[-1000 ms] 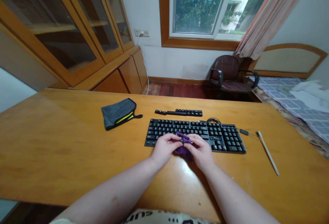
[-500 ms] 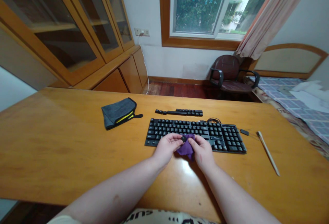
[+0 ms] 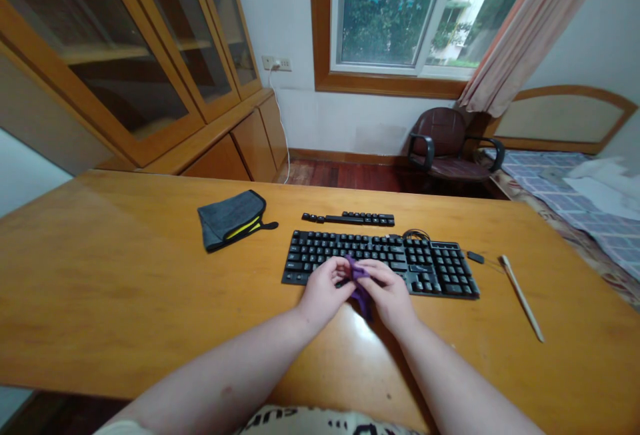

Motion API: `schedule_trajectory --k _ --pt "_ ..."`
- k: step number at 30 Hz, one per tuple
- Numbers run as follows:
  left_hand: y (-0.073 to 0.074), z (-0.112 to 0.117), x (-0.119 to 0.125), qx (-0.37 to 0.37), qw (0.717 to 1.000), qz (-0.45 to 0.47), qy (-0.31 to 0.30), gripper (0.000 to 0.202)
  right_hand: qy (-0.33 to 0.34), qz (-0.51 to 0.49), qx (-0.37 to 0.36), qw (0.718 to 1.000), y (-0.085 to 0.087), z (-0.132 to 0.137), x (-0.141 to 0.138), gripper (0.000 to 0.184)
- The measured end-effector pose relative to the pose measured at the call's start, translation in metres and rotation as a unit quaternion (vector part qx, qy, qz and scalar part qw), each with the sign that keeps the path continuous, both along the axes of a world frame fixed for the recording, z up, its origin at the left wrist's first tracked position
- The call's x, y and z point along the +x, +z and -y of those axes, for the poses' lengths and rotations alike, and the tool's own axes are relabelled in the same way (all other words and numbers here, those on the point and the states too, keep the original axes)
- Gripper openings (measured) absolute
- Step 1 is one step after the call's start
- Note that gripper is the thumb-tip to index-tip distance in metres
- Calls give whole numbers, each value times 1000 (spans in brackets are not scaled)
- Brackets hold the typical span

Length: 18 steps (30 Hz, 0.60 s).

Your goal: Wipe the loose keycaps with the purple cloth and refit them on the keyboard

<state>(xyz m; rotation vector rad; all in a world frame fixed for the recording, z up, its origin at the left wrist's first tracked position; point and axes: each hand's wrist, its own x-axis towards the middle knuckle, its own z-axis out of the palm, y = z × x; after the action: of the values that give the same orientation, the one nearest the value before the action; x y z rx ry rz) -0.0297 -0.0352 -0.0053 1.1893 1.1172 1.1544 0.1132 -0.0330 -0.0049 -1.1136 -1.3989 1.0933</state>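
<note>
My left hand [image 3: 326, 292] and my right hand [image 3: 389, 296] meet just over the front edge of a black keyboard [image 3: 445, 274]. Between them is a crumpled purple cloth [image 3: 361, 303], pinched by the right fingers and hanging down a little. The left fingers are closed against the cloth around a small black keycap, which the cloth and fingers now hide. Behind the keyboard lies a row of loose black keycaps [image 3: 367, 219], with a few smaller ones [image 3: 313, 218] to its left. Some keys at the keyboard's near side lie behind my hands.
A folded grey cloth with yellow lining [image 3: 230, 220] lies to the left on the wooden table [image 3: 125, 282]. Right of the keyboard are a small black plug [image 3: 475, 257] and a pale thin stick-like brush [image 3: 521, 298]. A coiled cable [image 3: 417, 234] sits behind the keyboard.
My right fingers have moved left and brought the purple cloth over the keycap, which showed black in my left fingers before. The keyboard and other things stay where they were.
</note>
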Motion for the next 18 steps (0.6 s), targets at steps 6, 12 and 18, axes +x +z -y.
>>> schedule_trajectory --k 6,12,18 --pt "-2 13 2 73 987 -141 26 23 -29 45 -38 998 2 2 -1 9" --pt "1 14 -1 124 970 -208 10 18 -86 -78 -112 987 -4 -2 5 21" --pt "-2 11 -8 198 917 -346 14 17 -11 10 -16 1000 2 1 0 10"
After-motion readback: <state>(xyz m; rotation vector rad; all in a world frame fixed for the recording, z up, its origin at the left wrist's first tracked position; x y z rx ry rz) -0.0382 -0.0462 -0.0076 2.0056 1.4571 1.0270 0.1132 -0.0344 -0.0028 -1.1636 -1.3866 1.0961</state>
